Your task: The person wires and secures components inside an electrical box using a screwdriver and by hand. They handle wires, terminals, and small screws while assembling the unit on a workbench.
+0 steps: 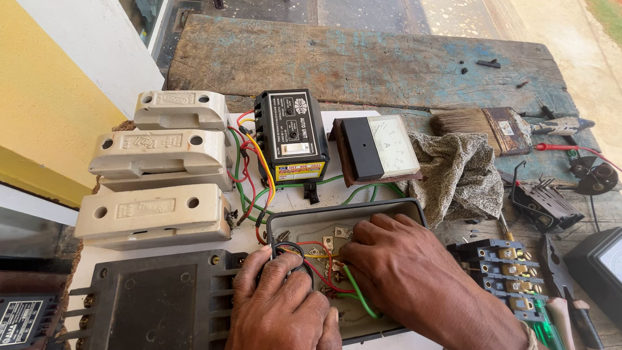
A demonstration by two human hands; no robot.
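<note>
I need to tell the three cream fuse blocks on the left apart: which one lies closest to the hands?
The bottom cream fuse block, just above the black unit. The left hand works just to its lower right; the other two blocks sit farther up the board.

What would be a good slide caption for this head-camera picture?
Both hands, left hand and right hand, work on red, yellow and green wires inside an open grey box.

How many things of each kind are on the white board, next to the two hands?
Cream fuse holders: 3
Black control unit: 1
Analog meter: 1
Grey open box, under the left hand and right hand: 1
Large black block: 1
Total: 7
</note>
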